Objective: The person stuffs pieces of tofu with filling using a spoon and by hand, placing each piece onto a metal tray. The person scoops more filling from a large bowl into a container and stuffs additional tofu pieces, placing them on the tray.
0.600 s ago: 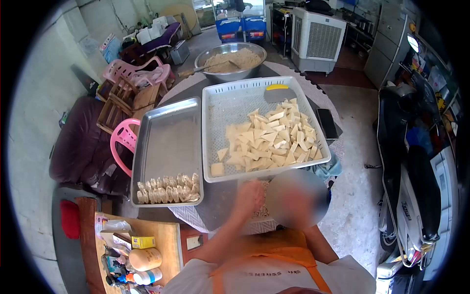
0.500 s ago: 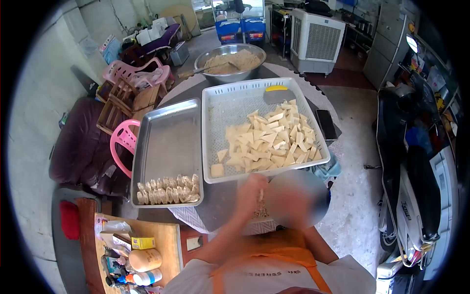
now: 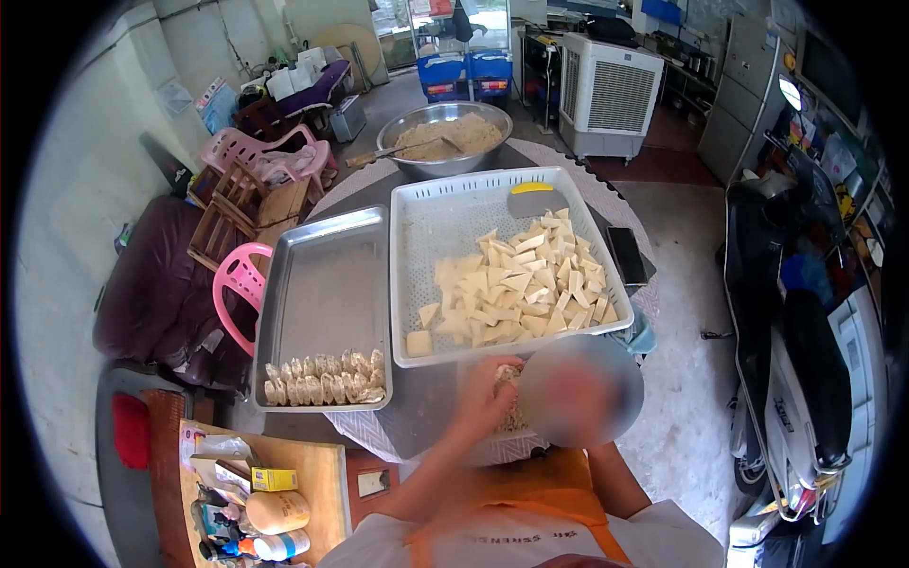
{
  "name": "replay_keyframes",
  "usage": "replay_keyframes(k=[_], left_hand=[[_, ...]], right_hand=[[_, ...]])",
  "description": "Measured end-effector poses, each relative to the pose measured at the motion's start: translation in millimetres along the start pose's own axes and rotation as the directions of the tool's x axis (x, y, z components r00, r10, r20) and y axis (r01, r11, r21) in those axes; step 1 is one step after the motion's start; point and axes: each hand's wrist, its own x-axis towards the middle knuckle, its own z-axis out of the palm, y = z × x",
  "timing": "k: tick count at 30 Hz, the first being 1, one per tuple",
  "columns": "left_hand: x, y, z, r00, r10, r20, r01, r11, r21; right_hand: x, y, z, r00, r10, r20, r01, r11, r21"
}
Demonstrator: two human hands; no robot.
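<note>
My left hand [image 3: 483,393] is at the near edge of the table, its fingers curled round a piece of food with brown crumbly filling [image 3: 509,375]. Close beside it on the right, my right hand [image 3: 578,393] lies inside a round blurred patch, so its fingers cannot be made out. Just beyond both hands is a white perforated plastic tray [image 3: 417,204] heaped with pale wedges that look like tofu [image 3: 530,284]. To the left, a steel tray [image 3: 327,256] carries rows of filled, crumb-topped pieces [image 3: 324,379] along its near end.
A steel bowl [image 3: 390,133] of brown crumbly mix with a long-handled utensil stands at the back. A yellow-handled scraper [image 3: 532,199] lies in the white tray. A phone [image 3: 625,256] sits at the right. A wooden side table [image 3: 327,473] and a motorbike [image 3: 805,398] flank me.
My left hand has turned slightly, and the crumbly filling at its fingertips now shows more. The whole view has shifted a little downward. Trays and bowl stay in place.
</note>
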Motion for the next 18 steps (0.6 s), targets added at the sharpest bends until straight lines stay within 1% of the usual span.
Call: replay_keyframes(k=[1, 2, 4, 5, 7, 8, 9, 10, 11, 14, 17, 18], left_hand=[[0, -5, 3, 0.998, -0.057, -0.012, 0.056, 0.995, -0.087], [0, -9, 5, 0.993, -0.116, -0.017, 0.111, 0.978, -0.174], [-5, -12, 5, 0.958, -0.283, 0.051, 0.281, 0.880, -0.383], [-6, -14, 5, 0.929, -0.358, 0.097, 0.359, 0.802, -0.477], [-7, -20, 9, 0.915, -0.396, 0.076, 0.376, 0.771, -0.515], [-7, -22, 10, 0.908, -0.415, 0.065, 0.383, 0.754, -0.533], [-7, -20, 8, 0.889, -0.446, 0.103, 0.422, 0.712, -0.561], [-6, -15, 3, 0.869, -0.474, 0.142, 0.460, 0.667, -0.587], [-6, -12, 0, 0.847, -0.499, 0.181, 0.495, 0.619, -0.609], [-8, -14, 3, 0.855, -0.501, 0.135, 0.476, 0.654, -0.588], [-4, 14, -4, 0.801, -0.573, 0.172, 0.574, 0.658, -0.488], [-4, 12, -4, 0.808, -0.560, 0.183, 0.571, 0.669, -0.476]], right_hand=[[0, 0, -1, 1.000, 0.002, 0.007, -0.002, 1.000, -0.023], [-9, 11, 11, 0.998, -0.052, 0.029, 0.057, 0.964, -0.260], [-9, 10, 7, 0.989, -0.133, 0.058, 0.145, 0.882, -0.449], [-11, 10, 2, 0.994, -0.093, 0.051, 0.104, 0.942, -0.319], [-4, -2, -11, 0.999, 0.009, 0.047, -0.009, 1.000, 0.003], [5, -14, -23, 0.994, 0.090, 0.063, -0.100, 0.979, 0.177], [11, -23, -30, 0.986, 0.145, 0.084, -0.163, 0.943, 0.291], [15, -30, -36, 0.978, 0.183, 0.102, -0.208, 0.908, 0.364], [19, -35, -39, 0.973, 0.200, 0.111, -0.228, 0.892, 0.391], [23, -46, -44, 0.962, 0.237, 0.136, -0.273, 0.849, 0.452], [28, -52, -49, 0.955, 0.256, 0.149, -0.296, 0.827, 0.478], [29, -53, -51, 0.953, 0.260, 0.153, -0.302, 0.822, 0.483]])
